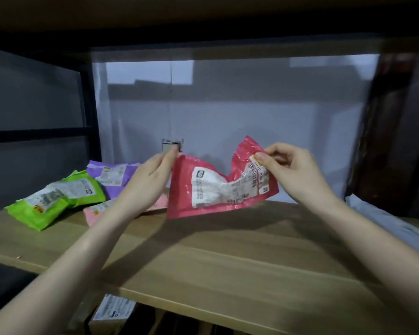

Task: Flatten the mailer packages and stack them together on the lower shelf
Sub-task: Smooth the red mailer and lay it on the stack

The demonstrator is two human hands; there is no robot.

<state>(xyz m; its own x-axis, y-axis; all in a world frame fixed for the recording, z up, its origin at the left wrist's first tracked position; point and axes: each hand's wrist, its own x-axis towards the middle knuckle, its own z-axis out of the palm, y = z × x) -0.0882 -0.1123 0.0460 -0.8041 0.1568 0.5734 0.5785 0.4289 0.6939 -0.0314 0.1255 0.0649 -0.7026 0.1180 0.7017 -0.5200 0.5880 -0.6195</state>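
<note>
The red mailer [218, 187] is held above the wooden shelf [228, 257], long axis left-right, label toward the camera, pinched at its upper corners by the left hand [153, 180] and right hand [286, 165].

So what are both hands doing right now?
Left hand: pinching the red mailer at its left edge.
Right hand: pinching the red mailer's top right corner.

Both bare forearms reached forward, converging. The left hand [153, 177] was raised, fingers curled in a pinch at its far tip. The right hand [288, 165] pinched with thumb and forefinger, wrist bent.
</note>
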